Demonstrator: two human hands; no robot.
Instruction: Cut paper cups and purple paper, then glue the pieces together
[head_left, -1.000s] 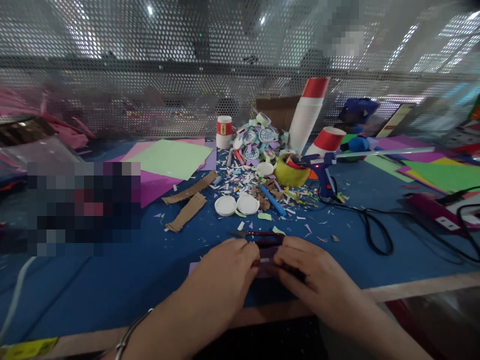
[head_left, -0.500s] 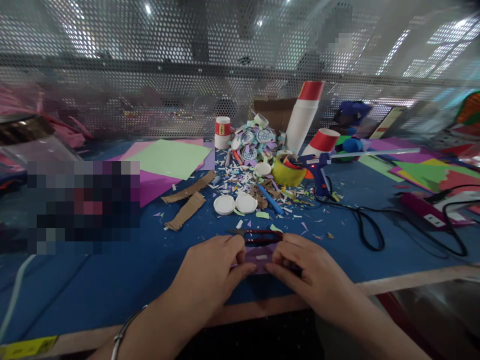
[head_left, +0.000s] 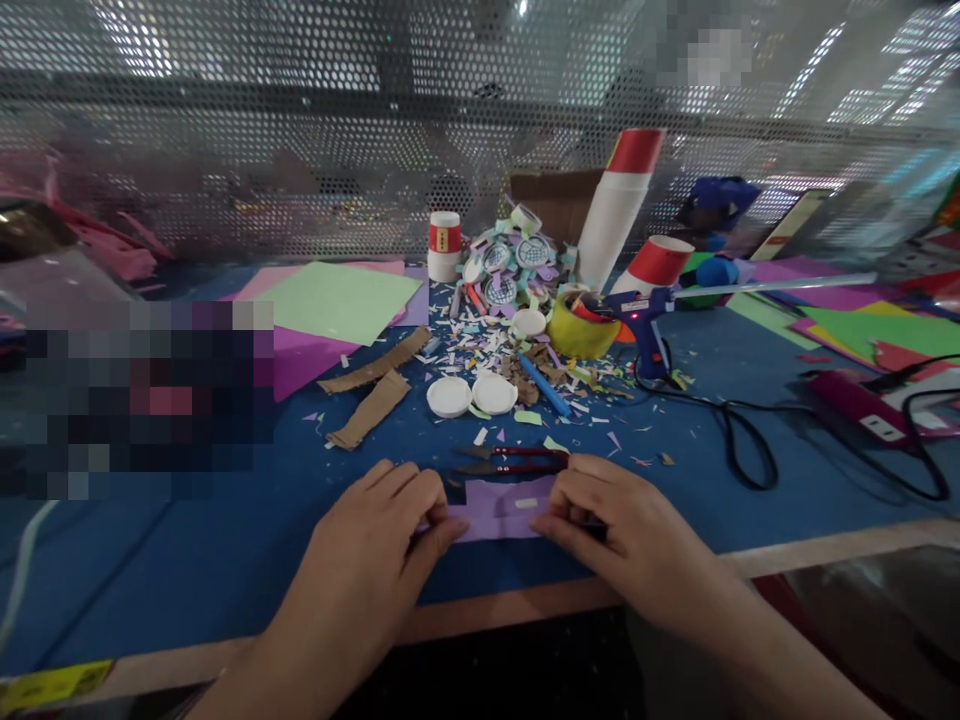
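Note:
A strip of purple paper point(head_left: 499, 512) is stretched between my two hands above the table's front edge. My left hand point(head_left: 390, 535) pinches its left end between thumb and fingers. At the other end my right hand point(head_left: 607, 515) is closed on the paper the same way. A small pale scrap point(head_left: 526, 503) lies on the strip. Just beyond the paper rests a pair of thread snips point(head_left: 510, 460) with dark red handles, blades to the left; my right fingertips cover the handle end.
Two white discs point(head_left: 448, 397), cardboard strips point(head_left: 367, 410) and paper scraps lie beyond the snips. A blue glue gun point(head_left: 645, 325) rests by a yellow tape roll point(head_left: 583, 325). Its cord loops right, near a purple power strip point(head_left: 862, 410). Paper cups point(head_left: 619, 210) stand behind.
My left hand has slid left along the purple paper, and more of the strip shows between my hands. My right hand keeps its hold. The view has tilted slightly down.

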